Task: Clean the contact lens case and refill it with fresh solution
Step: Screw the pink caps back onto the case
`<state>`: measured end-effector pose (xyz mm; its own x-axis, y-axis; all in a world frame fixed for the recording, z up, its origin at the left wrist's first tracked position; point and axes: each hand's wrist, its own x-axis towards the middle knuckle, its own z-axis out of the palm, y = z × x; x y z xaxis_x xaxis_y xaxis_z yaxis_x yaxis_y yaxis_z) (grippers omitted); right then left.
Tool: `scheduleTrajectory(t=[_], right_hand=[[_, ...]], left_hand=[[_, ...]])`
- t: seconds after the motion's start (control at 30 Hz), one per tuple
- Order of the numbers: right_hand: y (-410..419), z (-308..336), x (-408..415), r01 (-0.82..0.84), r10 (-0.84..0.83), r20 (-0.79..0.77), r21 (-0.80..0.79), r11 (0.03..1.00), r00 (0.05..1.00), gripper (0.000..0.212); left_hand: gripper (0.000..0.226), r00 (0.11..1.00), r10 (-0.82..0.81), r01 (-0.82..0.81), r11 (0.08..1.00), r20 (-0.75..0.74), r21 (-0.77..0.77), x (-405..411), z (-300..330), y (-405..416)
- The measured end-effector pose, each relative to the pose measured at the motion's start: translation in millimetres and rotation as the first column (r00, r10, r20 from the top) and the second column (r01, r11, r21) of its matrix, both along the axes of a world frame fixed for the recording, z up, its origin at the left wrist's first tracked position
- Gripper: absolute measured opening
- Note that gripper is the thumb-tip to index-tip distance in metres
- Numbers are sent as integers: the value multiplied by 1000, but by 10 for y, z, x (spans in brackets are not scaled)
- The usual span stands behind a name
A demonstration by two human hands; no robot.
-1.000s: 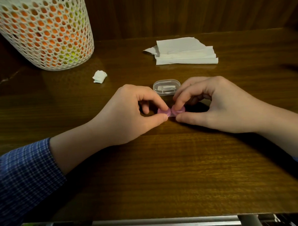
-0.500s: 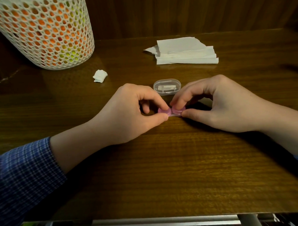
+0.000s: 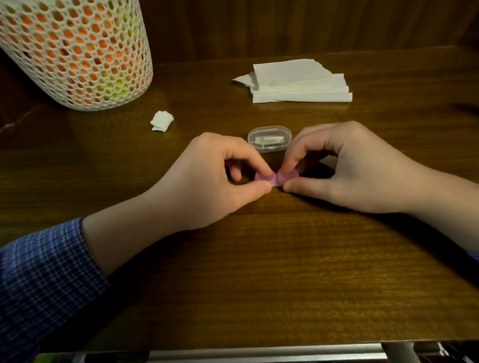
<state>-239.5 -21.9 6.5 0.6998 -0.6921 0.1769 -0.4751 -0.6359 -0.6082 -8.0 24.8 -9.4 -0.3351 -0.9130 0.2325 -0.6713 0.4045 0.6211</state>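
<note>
At the far left of the table stands a white mesh basket, with orange and yellow-green showing through its holes. Just right of it and nearer lies a small crumpled tissue wad.

The left hand rests on the wood near the middle, thumb and forefinger pinching the left cap of the contact lens case. The case is a small pink two-well piece lying flat on the table, between the two hands. Behind it, a little farther off, sits a clear plastic box with something pale inside. The right hand mirrors the left, its grip pressed on the right cap.

The case looks light, stiff and smooth, so it would likely slide or twist if only one cap were turned; holding both caps at their rims steadies it. Wet plastic would be slippery, and a firm pinch at the cap edges seems the safest hold. Whether the caps are loose or tight cannot be told.

A stack of folded paper towels lies at the far right.
</note>
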Motion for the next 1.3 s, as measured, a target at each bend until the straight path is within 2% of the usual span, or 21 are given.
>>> scheduleTrajectory(t=[0.23, 0.4, 0.6, 0.8, 0.97, 1.13, 1.3], right_hand=[[-2, 31, -25, -38, 38, -11, 12, 999, 999, 16], [23, -11, 33, 54, -53, 36, -20, 998, 998, 18], [15, 44, -5, -8, 9, -9, 14, 1000, 1000, 12], [59, -63, 73, 117, -114, 54, -49, 992, 992, 7], [26, 48, 4, -7, 7, -19, 34, 999, 1000, 4], [74, -36, 85, 73, -72, 34, -38, 997, 997, 6], [39, 55, 12, -18, 19, -23, 32, 999, 1000, 5]], left_hand=[[15, 1000, 6, -6, 1000, -1, -5, 7, 2, -6], [15, 1000, 10, -10, 1000, 2, 1, 7, 5, -19], [16, 1000, 15, -15, 1000, -10, 8, 2, 13, -12], [15, 1000, 9, -9, 1000, -17, 15, -21, 60, -5], [16, 1000, -6, 6, 1000, -3, 25, -24, 88, 9], [16, 1000, -2, 2, 1000, 8, 14, -26, 99, 14], [16, 1000, 2, -2, 1000, 11, 25, -31, 105, 24]])
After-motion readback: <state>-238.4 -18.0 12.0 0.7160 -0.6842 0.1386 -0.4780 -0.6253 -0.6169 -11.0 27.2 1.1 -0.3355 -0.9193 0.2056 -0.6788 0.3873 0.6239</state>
